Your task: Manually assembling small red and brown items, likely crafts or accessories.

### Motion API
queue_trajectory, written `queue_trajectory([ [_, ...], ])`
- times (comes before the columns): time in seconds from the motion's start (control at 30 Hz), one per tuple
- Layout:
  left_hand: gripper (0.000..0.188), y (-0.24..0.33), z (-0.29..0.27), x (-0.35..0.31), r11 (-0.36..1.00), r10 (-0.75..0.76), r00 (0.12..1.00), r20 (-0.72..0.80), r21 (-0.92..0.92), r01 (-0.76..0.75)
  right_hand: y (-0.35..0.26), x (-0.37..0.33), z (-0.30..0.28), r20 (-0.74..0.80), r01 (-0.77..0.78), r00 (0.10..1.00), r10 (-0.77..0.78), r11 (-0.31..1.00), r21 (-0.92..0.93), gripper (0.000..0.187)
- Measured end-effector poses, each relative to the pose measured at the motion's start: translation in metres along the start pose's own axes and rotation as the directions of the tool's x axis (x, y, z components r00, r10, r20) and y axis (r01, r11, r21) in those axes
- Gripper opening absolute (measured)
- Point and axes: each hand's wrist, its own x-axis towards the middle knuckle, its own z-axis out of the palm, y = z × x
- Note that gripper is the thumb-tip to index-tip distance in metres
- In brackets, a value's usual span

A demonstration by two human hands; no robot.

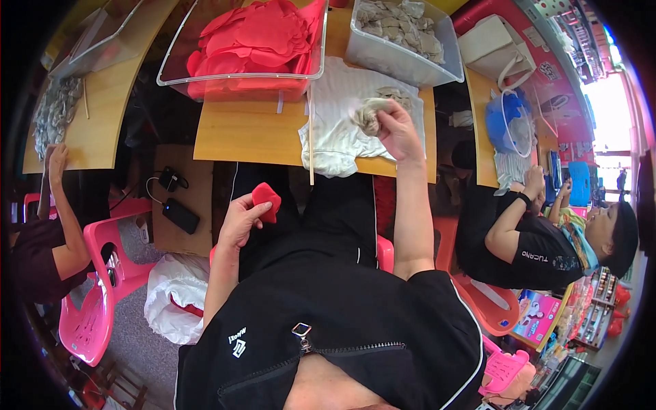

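Above my lap, my left hand [238, 222] pinches a small red piece of thin, soft material [266, 202] that looks folded. My right hand [402, 135] is raised over the table and grips a crumpled grey-beige cloth [370, 116] between thumb and fingers. Beneath it a white garment-like cloth [335, 123] is spread on the wooden table [239, 133], part of it drooping over the front edge. Another bit of grey-beige cloth [395, 98] lies on it, partly behind my right hand. A thin wooden stick [311, 147] juts past the table edge toward me.
At the table's back stand a clear bin [242, 83] heaped with red pieces and another clear bin [410, 58] of crumpled grey cloths. Co-workers sit at tables on both sides. A white bag [174, 301] and a pink chair [102, 287] are at lower left.
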Motion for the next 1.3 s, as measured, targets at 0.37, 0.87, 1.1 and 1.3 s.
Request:
queue_trajectory([
  [0.37, 0.022, -0.003, -0.001, -0.002, 1.0, -0.002, 1.0, 0.006, 0.016, 0.002, 0.027, 0.001, -0.003, -0.141, 0.101, 0.97, -0.197, 0.858, -0.503, 0.012],
  [0.87, 0.022, 0.0, 0.006, -0.001, 1.0, -0.016, 1.0, 0.013, 0.023, 0.015, 0.027, 0.001, -0.023, -0.022, 0.13, 0.982, -0.189, 0.75, -0.648, 0.012],
  [1.1, 0.023, -0.002, 0.007, -0.001, 0.999, -0.025, 1.0, 0.008, 0.028, 0.024, 0.022, -0.01, -0.018, -0.295, -0.245, 0.913, -0.281, 0.2, -0.949, 0.039],
  [1.3, 0.023, -0.004, 0.01, 0.002, 0.997, -0.036, 0.999, 0.029, 0.064, 0.034, 0.034, -0.017, -0.004, -0.349, -0.336, 0.879, -0.325, 0.097, -0.937, 0.042],
])
